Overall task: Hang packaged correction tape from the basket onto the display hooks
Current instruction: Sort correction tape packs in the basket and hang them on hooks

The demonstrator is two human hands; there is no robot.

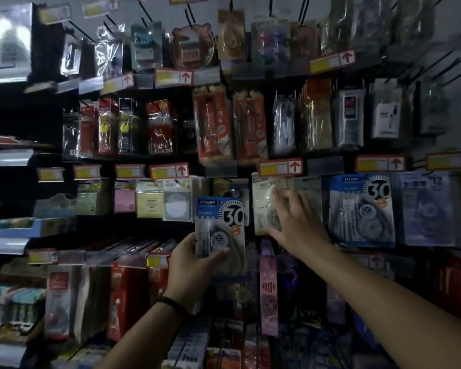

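My left hand [190, 265] grips the lower end of a blue-and-white correction tape pack [220, 226] marked 30, held upright in front of the display. My right hand [296, 222] reaches forward with fingers spread and touches a pale packaged correction tape [264, 203] that hangs on the display. More blue packs marked 30 [361, 209] hang to the right of it. The hook behind my right hand is hidden. No basket is in view.
Rows of packaged stationery hang on hooks above and below, with red-and-yellow price tags [280, 166] along the rails. Sticky-note packs [149, 199] hang to the left. Shelves [8, 230] stick out at the far left. The scene is dim and slightly blurred.
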